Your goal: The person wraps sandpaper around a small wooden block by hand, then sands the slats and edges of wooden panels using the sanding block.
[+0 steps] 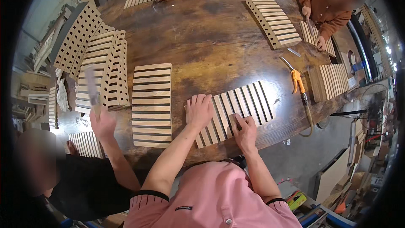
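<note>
A slatted wooden panel lies at a slant on the table in front of me, pale slats alternating with dark gaps. My left hand grips its far left part, fingers bent over the far edge. Over the panel's near side is my right hand, its fingers closed and pointing at the slats. Whatever small dark thing may be in those fingers is too hidden to name. Just left of my forearm lies a second slatted panel, flat on the table.
The brown wooden table carries stacked slatted panels at left, another panel far right and a panel stack at right. An orange air blow gun with a hose lies nearby. Co-workers handle panels at left, far side and right.
</note>
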A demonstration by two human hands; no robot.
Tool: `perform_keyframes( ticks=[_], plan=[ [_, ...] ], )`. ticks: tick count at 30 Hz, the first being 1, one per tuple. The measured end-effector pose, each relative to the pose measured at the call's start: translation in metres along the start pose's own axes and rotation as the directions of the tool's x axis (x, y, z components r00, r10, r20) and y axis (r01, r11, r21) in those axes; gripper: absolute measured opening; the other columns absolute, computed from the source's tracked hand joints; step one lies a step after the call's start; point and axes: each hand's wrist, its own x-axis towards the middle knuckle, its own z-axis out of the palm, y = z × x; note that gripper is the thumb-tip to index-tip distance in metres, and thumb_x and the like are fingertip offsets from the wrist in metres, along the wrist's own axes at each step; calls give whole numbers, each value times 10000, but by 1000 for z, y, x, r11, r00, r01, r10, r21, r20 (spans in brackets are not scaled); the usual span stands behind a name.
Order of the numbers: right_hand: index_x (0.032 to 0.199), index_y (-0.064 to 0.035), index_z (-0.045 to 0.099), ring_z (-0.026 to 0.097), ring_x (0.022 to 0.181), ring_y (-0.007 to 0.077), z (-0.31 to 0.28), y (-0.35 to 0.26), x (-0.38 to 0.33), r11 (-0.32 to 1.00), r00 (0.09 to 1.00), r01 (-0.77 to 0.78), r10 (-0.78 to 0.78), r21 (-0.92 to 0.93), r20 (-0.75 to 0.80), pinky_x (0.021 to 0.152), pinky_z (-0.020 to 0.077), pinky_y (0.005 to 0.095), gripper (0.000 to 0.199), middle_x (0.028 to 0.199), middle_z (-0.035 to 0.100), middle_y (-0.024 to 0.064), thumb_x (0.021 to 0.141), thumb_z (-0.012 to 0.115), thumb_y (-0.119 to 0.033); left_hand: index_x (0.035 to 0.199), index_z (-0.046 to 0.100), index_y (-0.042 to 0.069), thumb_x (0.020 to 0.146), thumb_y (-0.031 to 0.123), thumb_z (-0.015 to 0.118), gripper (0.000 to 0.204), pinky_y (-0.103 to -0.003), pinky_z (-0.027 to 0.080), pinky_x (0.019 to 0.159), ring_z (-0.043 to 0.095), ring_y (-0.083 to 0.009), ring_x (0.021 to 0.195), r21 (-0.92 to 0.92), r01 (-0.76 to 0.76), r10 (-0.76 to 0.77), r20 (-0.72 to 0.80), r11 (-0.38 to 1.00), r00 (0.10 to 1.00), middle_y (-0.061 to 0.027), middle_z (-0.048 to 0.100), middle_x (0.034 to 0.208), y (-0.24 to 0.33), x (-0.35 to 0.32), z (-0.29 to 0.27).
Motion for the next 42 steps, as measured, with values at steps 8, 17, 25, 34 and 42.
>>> perform_keyframes(
  ticks=[8, 17, 25, 34, 42],
  plan=[
    [1174, -95, 766, 622, 838, 346, 58, -13, 107, 995, 991, 95, -92, 33, -94, 771, 529, 452, 322, 881, 641, 141, 852, 766, -113, 1222, 677, 107, 954, 192, 626, 286, -459, 432, 982, 570, -284, 1129, 18, -33, 32, 54, 999, 998, -64, 633, 1153, 3, 6, -2],
    [1164, -90, 791, 578, 756, 290, -32, 3, -44, 1000, 999, -1, 1, 4, 44, 694, 506, 398, 344, 805, 583, 102, 823, 831, -63, 1204, 664, 125, 965, 177, 614, 250, -467, 427, 949, 570, -305, 1099, 30, -10, 10, 1, 1000, 1000, -85, 619, 1138, 7, 3, -6],
    [1170, -23, 767, 602, 771, 230, -56, -12, -30, 929, 977, -213, 209, 303, 47, 752, 517, 350, 273, 849, 619, 115, 903, 772, -83, 1230, 632, 117, 983, 187, 597, 259, -470, 419, 976, 562, -315, 1122, 25, 41, -42, 21, 999, 999, -100, 613, 1158, 15, 7, 3],
    [1192, -51, 756, 642, 792, 322, -13, -17, -14, 981, 979, -144, 122, 132, 166, 724, 529, 413, 256, 875, 640, 161, 945, 725, -111, 1100, 643, 115, 989, 207, 602, 150, -468, 425, 942, 562, -313, 1088, 27, 110, -111, 30, 994, 993, -85, 617, 1103, 6, 6, 3],
    [1158, -100, 757, 661, 849, 316, 72, -37, 89, 998, 994, 30, -35, -55, -99, 741, 479, 482, 237, 887, 661, 109, 952, 708, -206, 1045, 656, 114, 987, 198, 599, 117, -461, 430, 918, 566, -307, 1055, 16, 74, -74, 2, 997, 997, -80, 607, 1075, 9, 8, 5]
  ],
)
